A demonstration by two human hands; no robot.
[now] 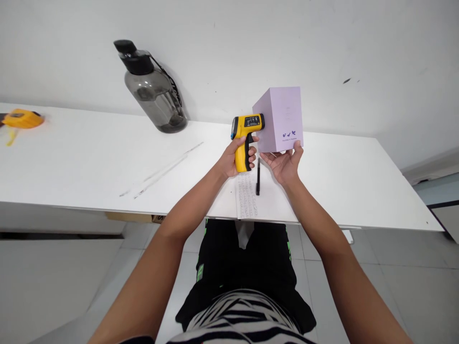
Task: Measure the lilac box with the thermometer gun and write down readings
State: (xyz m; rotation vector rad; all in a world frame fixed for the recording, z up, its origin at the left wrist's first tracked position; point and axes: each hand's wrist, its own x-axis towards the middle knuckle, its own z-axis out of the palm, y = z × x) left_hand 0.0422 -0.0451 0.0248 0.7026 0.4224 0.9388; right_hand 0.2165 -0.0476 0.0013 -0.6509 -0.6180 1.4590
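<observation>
My left hand (232, 156) is wrapped round the grip of a yellow and black infrared thermometer (242, 157). Its black front end points right, close against the side of a light purple box (287, 114); whether they touch I cannot tell. From below, my right hand (284, 165) holds up the box, with the thumb on its front face near small dark purple printed figures. Under the hands, a black pen (258, 179) lies on a sheet of paper (246, 198) covered with handwriting.
Against the wall at the back left stands a large grey see-through water bottle (158, 95) with a black lid and strap. A yellow tape measure (23, 118) lies at the far left of the white table (344, 181). Dark scuff marks cross the tabletop on the left.
</observation>
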